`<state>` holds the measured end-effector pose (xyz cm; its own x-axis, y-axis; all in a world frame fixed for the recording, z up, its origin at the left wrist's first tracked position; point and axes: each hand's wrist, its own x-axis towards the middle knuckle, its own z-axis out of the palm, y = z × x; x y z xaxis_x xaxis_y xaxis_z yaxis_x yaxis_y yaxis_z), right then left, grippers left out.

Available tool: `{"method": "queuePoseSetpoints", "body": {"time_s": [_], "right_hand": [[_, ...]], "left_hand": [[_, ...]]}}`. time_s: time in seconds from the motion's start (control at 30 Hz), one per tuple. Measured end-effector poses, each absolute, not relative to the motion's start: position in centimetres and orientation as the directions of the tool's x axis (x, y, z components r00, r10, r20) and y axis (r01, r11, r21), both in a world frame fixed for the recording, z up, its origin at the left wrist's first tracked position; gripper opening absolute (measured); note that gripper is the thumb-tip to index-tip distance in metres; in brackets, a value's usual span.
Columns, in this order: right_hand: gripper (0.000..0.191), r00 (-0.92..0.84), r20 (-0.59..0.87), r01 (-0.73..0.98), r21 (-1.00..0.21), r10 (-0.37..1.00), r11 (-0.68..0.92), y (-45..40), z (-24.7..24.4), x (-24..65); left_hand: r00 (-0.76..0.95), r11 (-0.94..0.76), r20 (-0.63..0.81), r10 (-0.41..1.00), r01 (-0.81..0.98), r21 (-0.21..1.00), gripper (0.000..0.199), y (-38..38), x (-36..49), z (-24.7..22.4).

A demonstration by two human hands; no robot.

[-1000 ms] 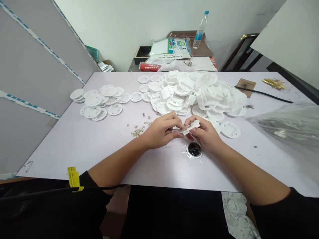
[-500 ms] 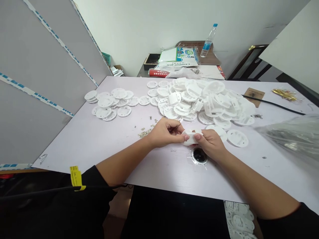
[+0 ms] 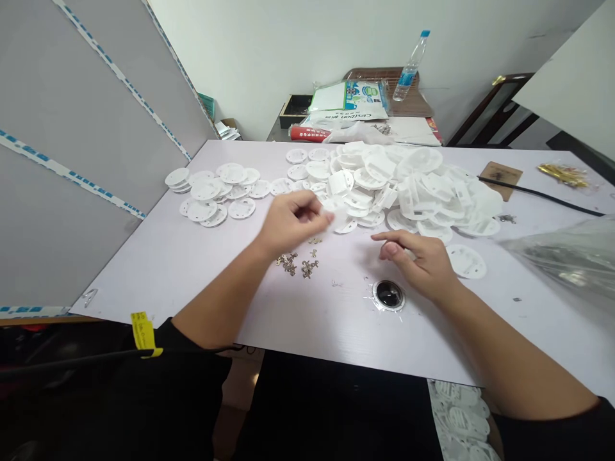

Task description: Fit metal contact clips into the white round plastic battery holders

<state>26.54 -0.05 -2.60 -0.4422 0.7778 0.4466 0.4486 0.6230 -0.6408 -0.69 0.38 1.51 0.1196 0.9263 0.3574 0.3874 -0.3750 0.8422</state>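
Note:
My left hand (image 3: pixel 293 224) is closed on a white plastic disc (image 3: pixel 335 214), blurred by motion, at the front edge of a big heap of white discs (image 3: pixel 379 166). My right hand (image 3: pixel 416 256) hovers above the table with its fingers apart, holding nothing, just right of and above a round black hole (image 3: pixel 389 294). Below my left hand lie small metal pieces (image 3: pixel 307 267) in loose clusters. A smaller group of white discs (image 3: pixel 204 191) sits at the left, and a single disc (image 3: pixel 465 261) lies beyond my right hand.
A clear plastic bag (image 3: pixel 567 256) lies at the right. A black cable (image 3: pixel 542 195) crosses near brown cardboard (image 3: pixel 500 180) and golden pieces (image 3: pixel 562 175). Behind the table stand a water bottle (image 3: pixel 410 70) and a black box (image 3: pixel 295 110). A grey partition (image 3: pixel 86 173) borders the left side.
My hands have parted. My left hand has moved left and away from me with the white disc, while my right hand has let go of it and opened. The metal pieces show more fully.

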Motion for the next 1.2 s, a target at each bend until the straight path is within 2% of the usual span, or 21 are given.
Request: {"method": "queuePoseSetpoints", "body": {"time_s": [0.1,0.17,0.23,0.33,0.4,0.47,0.63,0.73,0.8,0.9,1.0,1.1,1.2], "right_hand": [[0.022,-0.337,0.468,0.477,-0.664,0.817,0.576,0.2,-2.7,26.9],[0.017,-0.318,0.507,0.508,-0.622,0.801,0.595,0.3,-2.8,27.0],[0.013,-0.326,0.575,0.552,-0.529,0.75,0.645,0.6,-2.7,27.2],[0.013,-0.356,0.641,0.624,-0.379,0.68,0.683,1.1,-2.5,27.8],[0.02,-0.364,0.619,0.721,-0.285,0.696,0.631,1.5,-2.5,28.3],[0.027,-0.311,0.596,0.832,-0.205,0.74,0.515,1.8,-2.8,28.6],[0.032,-0.226,0.529,0.916,-0.17,0.818,0.362,2.1,-3.5,29.1],[0.036,-0.22,0.518,0.92,-0.171,0.826,0.352,2.2,-3.3,29.3],[0.034,-0.202,0.526,0.92,-0.187,0.826,0.344,2.1,-2.9,29.4],[0.032,-0.158,0.529,0.928,-0.209,0.834,0.309,2.1,-2.4,29.5],[0.038,-0.156,0.499,0.926,-0.226,0.852,0.302,2.2,-2.5,29.5],[0.053,-0.15,0.529,0.91,-0.256,0.835,0.326,2.5,-3.0,29.4],[0.07,-0.155,0.58,0.893,-0.263,0.8,0.364,2.8,-3.6,29.3]], "left_hand": [[-0.107,-0.28,0.488,0.866,0.705,0.652,0.023,2.0,-4.1,1.7],[-0.147,-0.093,0.452,0.88,0.879,0.467,0.019,2.8,-6.1,1.5],[-0.194,0.062,0.367,0.91,0.938,0.341,0.015,3.3,-7.4,1.4],[-0.253,0.18,0.273,0.928,0.948,0.264,0.011,3.4,-8.3,1.1],[-0.271,0.214,0.22,0.937,0.944,0.251,0.011,3.5,-8.5,1.0],[-0.291,0.244,0.167,0.942,0.936,0.252,0.016,3.5,-8.7,1.0],[-0.303,0.26,0.103,0.947,0.917,0.303,0.031,3.4,-8.6,1.1],[-0.246,0.197,0.133,0.96,0.933,0.302,0.019,3.0,-8.1,1.4],[-0.122,0.079,0.12,0.985,0.946,0.314,0.009,2.5,-7.8,1.9],[0.19,-0.138,-0.081,0.978,0.894,0.427,0.011,1.8,-7.4,2.9],[0.413,-0.2,-0.344,0.843,0.835,0.512,0.018,1.2,-7.0,3.9],[0.45,-0.178,-0.502,0.738,0.849,0.498,0.028,0.8,-6.5,4.3],[0.416,-0.163,-0.57,0.709,0.883,0.441,0.03,0.6,-6.0,4.0]]}}
